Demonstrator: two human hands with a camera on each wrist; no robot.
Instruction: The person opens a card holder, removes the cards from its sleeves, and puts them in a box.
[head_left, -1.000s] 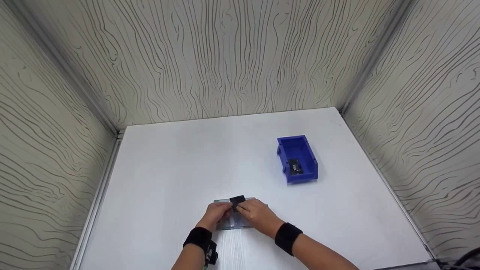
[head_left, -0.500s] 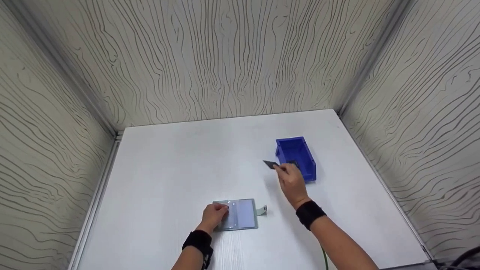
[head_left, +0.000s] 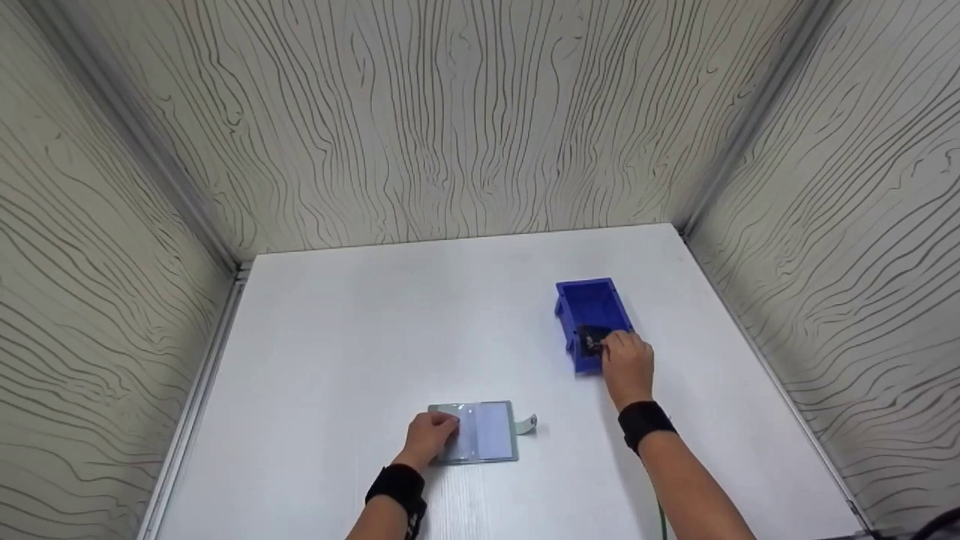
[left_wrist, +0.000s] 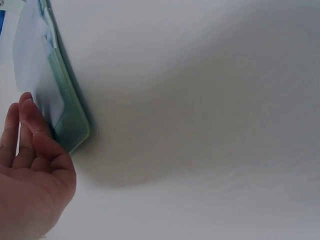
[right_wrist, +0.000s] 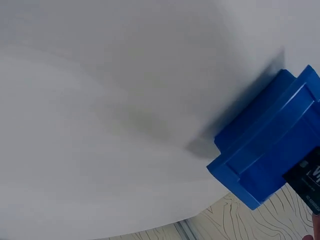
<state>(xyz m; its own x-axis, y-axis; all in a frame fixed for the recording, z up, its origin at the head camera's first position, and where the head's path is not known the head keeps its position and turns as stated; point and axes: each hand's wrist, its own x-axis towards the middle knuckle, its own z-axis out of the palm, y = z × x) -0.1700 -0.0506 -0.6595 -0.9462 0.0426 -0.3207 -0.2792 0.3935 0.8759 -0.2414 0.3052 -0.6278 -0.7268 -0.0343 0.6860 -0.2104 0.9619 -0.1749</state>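
Note:
An opened pale green card holder (head_left: 493, 431) with clear plastic sleeves and a snap strap lies on the table. My left hand (head_left: 431, 435) is at its left side, pinching a clear sleeve page (left_wrist: 35, 55) that stands lifted in the left wrist view. At the front of the blue bin (head_left: 590, 300), my right hand (head_left: 628, 367) pinches a black card (right_wrist: 306, 177) with white lettering. Fingertips (right_wrist: 317, 227) meet the card's lower corner in the right wrist view; most of that hand is outside the view. Whether a second card lies beneath is hard to tell.
The white table (head_left: 337, 337) is enclosed by wood-patterned panels (head_left: 450, 112) at the back and sides. A green cable (head_left: 661, 517) hangs beside the right forearm. The holder's strap (head_left: 527, 425) sticks out to the right.
My right hand has left the card holder, carrying a black card up and right to the blue bin's front, and has lowered it there. The left hand stays at the holder.

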